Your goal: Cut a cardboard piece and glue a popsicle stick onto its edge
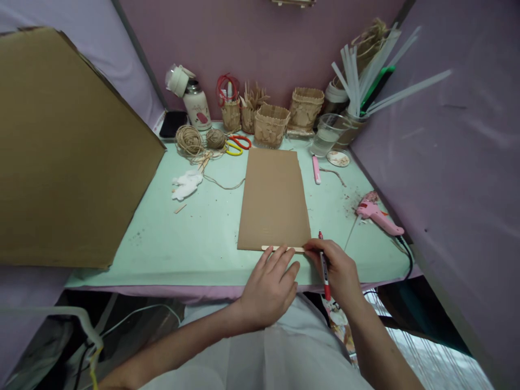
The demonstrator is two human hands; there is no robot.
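Note:
A brown cardboard sheet [274,197] lies flat on the green tabletop. Along its near edge rests a thin wooden craft stick [299,249]. My left hand [271,287] is stretched out palm down, its fingertips pressing lightly on the stick. At the stick's right end, by the cardboard's near right corner, the thumb and fingertips of my right hand [335,268] are pinched together. A marker pen [324,268] with a red end is held in that same hand, pointing roughly away from me. Whether the right fingertips also grip the stick is hard to see.
A pink glue gun [379,216] lies at right, near a pink cutter [316,169] and a plastic cup [326,135]. Twine balls [189,142], scissors [240,143] and woven-looking pots [271,125] line the back. A big cardboard panel [73,157] stands at left.

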